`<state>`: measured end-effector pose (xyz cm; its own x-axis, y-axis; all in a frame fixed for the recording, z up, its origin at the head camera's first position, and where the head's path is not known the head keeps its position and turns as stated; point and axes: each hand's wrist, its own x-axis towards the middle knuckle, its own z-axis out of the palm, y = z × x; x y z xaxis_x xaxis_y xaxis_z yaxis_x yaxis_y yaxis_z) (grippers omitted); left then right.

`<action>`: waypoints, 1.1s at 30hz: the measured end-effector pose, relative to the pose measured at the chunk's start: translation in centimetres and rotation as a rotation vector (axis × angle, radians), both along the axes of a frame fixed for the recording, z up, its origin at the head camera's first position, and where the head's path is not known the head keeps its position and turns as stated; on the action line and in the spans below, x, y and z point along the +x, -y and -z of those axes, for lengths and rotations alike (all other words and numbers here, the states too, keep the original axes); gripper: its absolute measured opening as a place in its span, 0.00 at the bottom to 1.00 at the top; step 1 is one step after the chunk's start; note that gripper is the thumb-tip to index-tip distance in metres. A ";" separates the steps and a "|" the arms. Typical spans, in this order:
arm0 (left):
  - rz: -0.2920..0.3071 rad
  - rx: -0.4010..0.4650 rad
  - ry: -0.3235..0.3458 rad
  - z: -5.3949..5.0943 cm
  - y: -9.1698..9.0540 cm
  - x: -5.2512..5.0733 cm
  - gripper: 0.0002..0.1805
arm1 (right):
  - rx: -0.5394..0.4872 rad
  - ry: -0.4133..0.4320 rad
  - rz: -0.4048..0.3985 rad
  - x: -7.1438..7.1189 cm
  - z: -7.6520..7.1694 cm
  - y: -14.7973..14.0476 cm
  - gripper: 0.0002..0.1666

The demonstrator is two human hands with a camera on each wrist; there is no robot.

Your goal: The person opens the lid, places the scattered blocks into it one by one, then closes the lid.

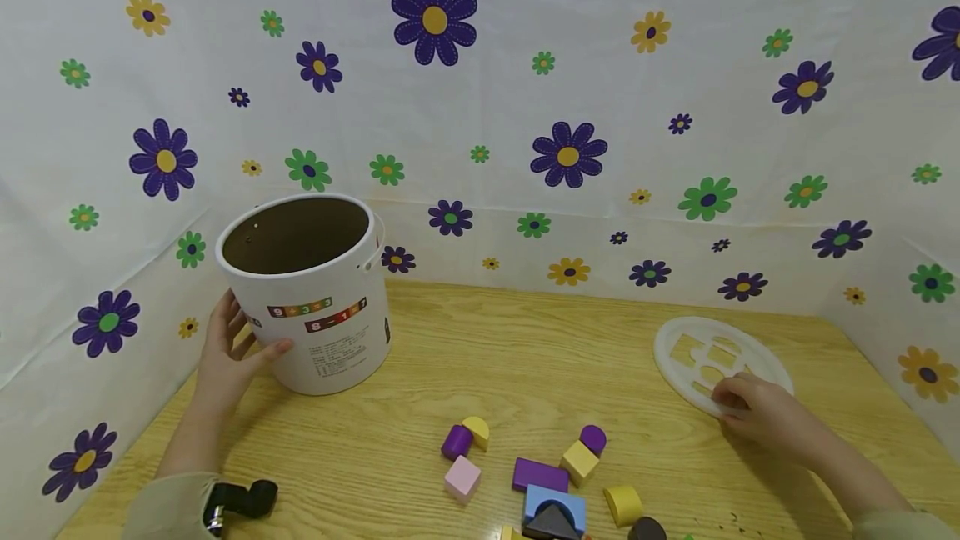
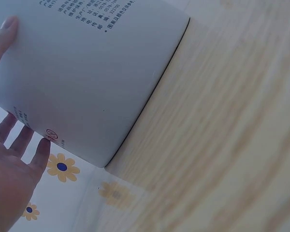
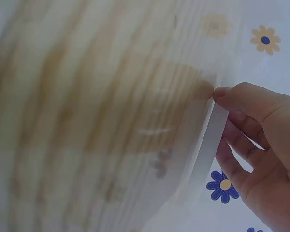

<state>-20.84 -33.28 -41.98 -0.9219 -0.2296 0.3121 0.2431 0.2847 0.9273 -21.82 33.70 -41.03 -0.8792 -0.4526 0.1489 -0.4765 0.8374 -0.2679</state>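
Observation:
A white bucket (image 1: 330, 315) with printed sums stands on the left of the wooden table, its mouth uncovered. My left hand (image 1: 234, 361) holds its side, thumb across the front and fingers spread round the left wall. In the left wrist view, the fingers (image 2: 38, 154) touch the bucket wall (image 2: 96, 87) near its base. Over on the right, my right hand (image 1: 765, 408) pinches the near edge of a round white lid (image 1: 670, 365) with shaped cut-outs. The right wrist view shows the thumb (image 3: 241, 96) on the lid's rim (image 3: 208, 140), fingers behind it.
Coloured blocks lie at the front middle: a pink cube (image 1: 462, 479), a purple rectangular block (image 1: 538, 475), a yellow cube (image 1: 580, 462), a blue arch (image 1: 573, 511) and several others. A flower-patterned white sheet (image 1: 495, 82) borders the table at the back and sides.

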 end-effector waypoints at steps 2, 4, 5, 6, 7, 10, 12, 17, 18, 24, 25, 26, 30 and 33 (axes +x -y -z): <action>0.000 -0.001 -0.001 -0.1 -0.1 0.0 0.53 | -0.009 0.000 -0.005 0.0 0.1 -0.1 0.12; 0.002 0.003 -0.005 -0.1 -0.1 0.0 0.53 | -0.015 0.007 -0.008 0.0 0.0 -0.2 0.12; 0.002 0.004 -0.007 -0.2 -0.1 0.0 0.53 | -0.018 0.017 -0.011 0.0 0.0 -0.2 0.12; 0.003 0.009 -0.009 -0.2 -0.1 0.0 0.53 | -0.016 0.027 -0.014 -0.1 -0.1 -0.2 0.12; 0.005 0.015 -0.011 -0.2 -0.1 0.0 0.53 | -0.014 0.019 -0.031 -0.1 -0.2 -0.2 0.12; 0.008 0.021 -0.013 -0.2 -0.2 0.1 0.53 | -0.008 -0.010 -0.065 -0.3 -0.9 0.0 0.15; 0.007 0.019 -0.011 -0.3 -0.2 0.1 0.53 | -0.025 -0.026 -0.080 -0.3 -1.7 0.6 0.18; -0.005 0.005 -0.001 -0.4 -0.3 0.3 0.52 | -0.122 -0.036 -0.116 0.0 -3.6 3.8 0.25; -0.008 0.002 0.000 -0.5 -0.3 0.3 0.52 | -0.141 -0.053 -0.140 0.1 -3.8 4.5 0.26; -0.009 -0.009 0.004 -0.5 -0.4 0.4 0.52 | -0.231 -0.001 -0.249 0.7 -4.1 8.8 0.26; -0.009 -0.009 0.004 -0.5 -0.4 0.4 0.52 | -0.244 0.034 -0.265 0.7 -4.1 9.4 0.26; -0.008 -0.009 0.004 -0.4 -0.4 0.4 0.52 | -0.256 0.069 -0.283 0.7 -4.1 9.9 0.25; -0.003 -0.005 0.008 -0.3 -0.3 0.3 0.52 | -0.293 0.207 -0.353 0.9 -3.9 11.4 0.23; 0.005 0.001 0.012 -0.2 -0.2 0.2 0.52 | -0.313 0.298 -0.404 0.9 -3.6 12.1 0.23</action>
<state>-20.62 -33.12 -41.74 -0.9267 -0.2253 0.3007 0.2333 0.2822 0.9306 -20.88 21.63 -37.46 -0.6705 -0.7347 0.1029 -0.6077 0.4643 -0.6444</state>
